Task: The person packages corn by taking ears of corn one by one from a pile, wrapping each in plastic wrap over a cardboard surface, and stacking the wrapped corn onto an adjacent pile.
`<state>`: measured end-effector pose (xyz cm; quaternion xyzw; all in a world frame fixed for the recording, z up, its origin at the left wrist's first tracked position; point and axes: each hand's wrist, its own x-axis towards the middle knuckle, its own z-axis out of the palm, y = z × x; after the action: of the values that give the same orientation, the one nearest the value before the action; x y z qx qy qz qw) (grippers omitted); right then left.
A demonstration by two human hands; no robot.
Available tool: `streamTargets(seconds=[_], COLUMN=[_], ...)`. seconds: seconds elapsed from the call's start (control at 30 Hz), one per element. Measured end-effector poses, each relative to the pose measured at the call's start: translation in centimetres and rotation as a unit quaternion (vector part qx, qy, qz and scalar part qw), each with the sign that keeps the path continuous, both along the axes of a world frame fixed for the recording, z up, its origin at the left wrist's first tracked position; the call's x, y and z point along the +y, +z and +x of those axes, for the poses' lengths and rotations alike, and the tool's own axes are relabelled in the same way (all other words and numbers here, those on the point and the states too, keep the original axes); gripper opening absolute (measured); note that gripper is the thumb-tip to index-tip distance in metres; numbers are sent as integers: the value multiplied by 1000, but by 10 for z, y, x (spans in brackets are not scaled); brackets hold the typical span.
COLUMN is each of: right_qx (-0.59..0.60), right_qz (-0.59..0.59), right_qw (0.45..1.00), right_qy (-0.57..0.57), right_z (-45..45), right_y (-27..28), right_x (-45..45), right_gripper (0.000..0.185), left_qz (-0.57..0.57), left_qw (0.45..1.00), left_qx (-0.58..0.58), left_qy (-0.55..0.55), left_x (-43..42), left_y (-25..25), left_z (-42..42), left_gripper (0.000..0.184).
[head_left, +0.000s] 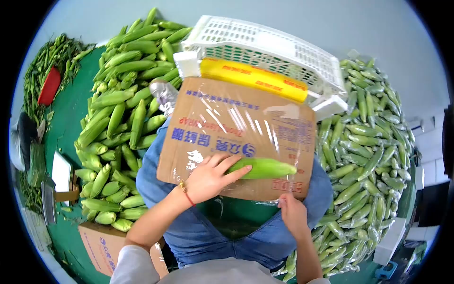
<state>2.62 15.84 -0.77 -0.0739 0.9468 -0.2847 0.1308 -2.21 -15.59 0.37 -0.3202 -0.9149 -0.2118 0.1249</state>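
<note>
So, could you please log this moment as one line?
left hand: over green husk-covered corn ear | right hand: pinching clear plastic film at near edge | underneath: brown cardboard box

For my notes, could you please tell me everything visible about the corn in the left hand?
The corn is one plump green ear in a smooth husk, tapering to a paler, yellowish tip at right. It lies crosswise on the film-covered box, near its lower edge. The left hand's grip covers and hides its other end.
</note>
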Motion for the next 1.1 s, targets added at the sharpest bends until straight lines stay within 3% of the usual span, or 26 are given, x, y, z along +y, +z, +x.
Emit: streamTargets(seconds=[0.03,0.07,0.1,0.13,0.2,0.23,0.27,0.37,0.4,0.5,0.57,0.63,0.7,0.73,0.77,0.83,0.87,0.97,1.0,1.07,1.1], right_qx=[-1,-101,-122,-138,-36,80,192,295,278,365,361,360,344,347,269,113,63,-57,46,239,271], right_qz=[-2,-152,-360,-550,-599,-459,-295,41,28,31,13,-17,-59,-67,-8,109,127,106,75,8,26], right_qw=[1000,983,920,807,777,881,936,948,955,925,925,925,930,930,957,981,980,979,984,961,943], right_qy=[6,-25,-96,-162,-189,-79,35,109,94,98,114,118,116,107,111,114,142,167,158,139,192], right_z=[2,0,-9,-18,-61,-79,-91,-104,-106,-118,-122,-133,-139,-143,-139,-135,-127,-103,-106,-106,-109], right_y=[9,24,24,23,32,6,-20,-17,-21,-26,-30,-33,-39,-35,-26,-3,6,21,17,11,10], right_x=[2,6,16,24,-21,-39,-51,-65,-67,-74,-74,-72,-69,-73,-74,-74,-72,-75,-74,-73,-75], right_gripper=[11,10,10,10,14,18,21,32,32,28,25,23,21,27,31,38,46,38,37,42,45], left_qz=[-20,-19,-18,-19,-25,-26,0,119,66,-25,257,143,138,-26,-187,-200,-161,-101,-115,-115,-110], left_qw=[999,998,996,991,987,987,993,969,972,953,885,963,977,981,956,945,950,974,970,970,972], left_qx=[0,-36,-76,-122,-150,-154,-117,-56,-56,-198,-190,103,-65,-127,-183,-231,-229,-147,-171,-130,-98], left_qy=[-29,-39,-46,-52,-55,-49,-19,207,217,228,338,203,146,142,133,112,136,138,131,169,186], left_x=[11,14,11,10,13,12,11,14,10,-33,-47,-38,-13,7,22,36,45,50,46,39,37], left_y=[-5,-9,-13,-15,-13,-11,-15,1,-14,-49,-18,19,2,-19,-22,-5,5,6,-3,-18,-25], left_z=[-10,-20,-26,-29,-30,-35,-28,20,39,54,17,-54,-98,-106,-112,-73,-41,30,25,-14,-44], left_gripper=[65,66,67,67,65,64,67,72,55,30,14,9,8,10,13,20,32,74,88,82,74])
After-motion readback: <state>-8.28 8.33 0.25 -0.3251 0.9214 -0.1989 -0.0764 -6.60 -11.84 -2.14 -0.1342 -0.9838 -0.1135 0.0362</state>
